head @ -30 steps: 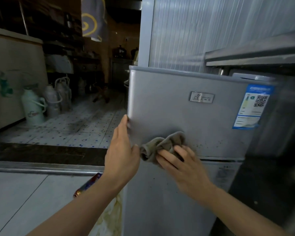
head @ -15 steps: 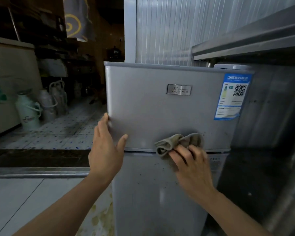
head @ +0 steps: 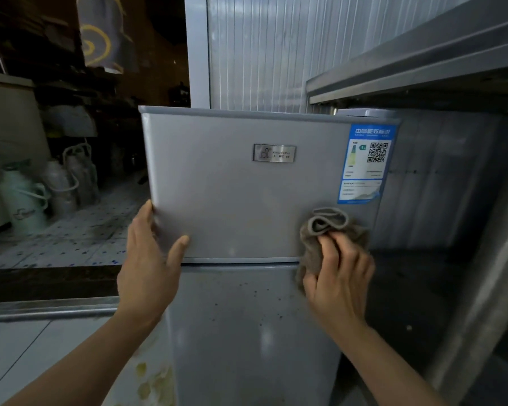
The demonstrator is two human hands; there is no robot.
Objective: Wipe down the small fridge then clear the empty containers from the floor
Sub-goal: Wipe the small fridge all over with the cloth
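We face the small fridge [head: 241, 206], a silver two-door unit that fills the middle of our view, its upper door directly under both of our hands. A corrugated wall panel [head: 255, 51] rises behind it, above our grip, and a steel counter [head: 417, 68] overhangs to the right of our cloth hand. Off to the left of our bracing hand the tiled floor [head: 71, 238] runs back into a dim room, where three containers stand close together: a pale green jug [head: 24, 197] nearest us and two whitish ones [head: 71, 177] beyond it, all well apart from either hand.

On the upper door, a blue energy label [head: 364, 165] sits just above our right grip, and a small metal badge [head: 274, 153] lies up and to the left of it, between our two hands but higher.

Our left hand [head: 150, 259] holds the door's left edge near its lower corner, fingers wrapped behind the edge and thumb flat on the front face. Our right hand [head: 338, 276] is closed around a bunched brownish cloth [head: 326, 230], pressing it against the door's lower right corner, over the seam between the two doors. Dark specks dot the lower door [head: 247, 332] below that grip.
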